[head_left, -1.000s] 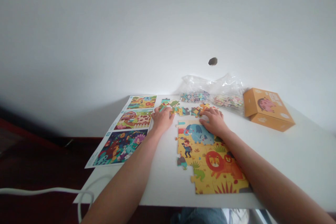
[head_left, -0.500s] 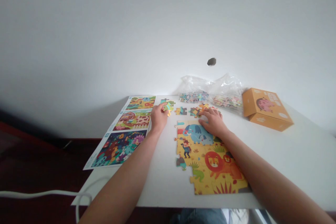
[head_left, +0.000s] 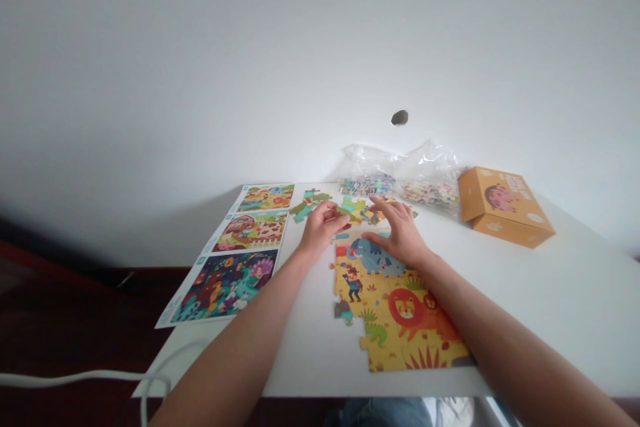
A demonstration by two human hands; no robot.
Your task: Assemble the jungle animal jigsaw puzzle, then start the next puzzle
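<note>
A partly joined animal puzzle [head_left: 395, 307] with elephants and lions lies flat on the white table [head_left: 305, 367]. Just beyond its upper left corner, my left hand [head_left: 324, 227] is closed with thumb and fingers around a green and yellow puzzle piece [head_left: 350, 210]. My right hand [head_left: 397, 230] hovers over the puzzle's top edge by the elephants, thumb and fingers apart, with nothing visible between them. Loose pieces [head_left: 373, 216] lie between and behind the hands, partly covered by the fingers. More green pieces [head_left: 309, 200] sit behind my left hand.
A sheet [head_left: 220, 250] with three printed pictures lies at the left. Clear bags of pieces [head_left: 430, 190] rest against the wall, beside an orange box [head_left: 507, 207] at the right. A white cable [head_left: 75, 379] hangs by the table's left front corner.
My left hand has moved right with the piece, toward the middle. My right hand has shifted slightly left and its fingers have spread off the loose pieces. More green pieces show at the back left.
</note>
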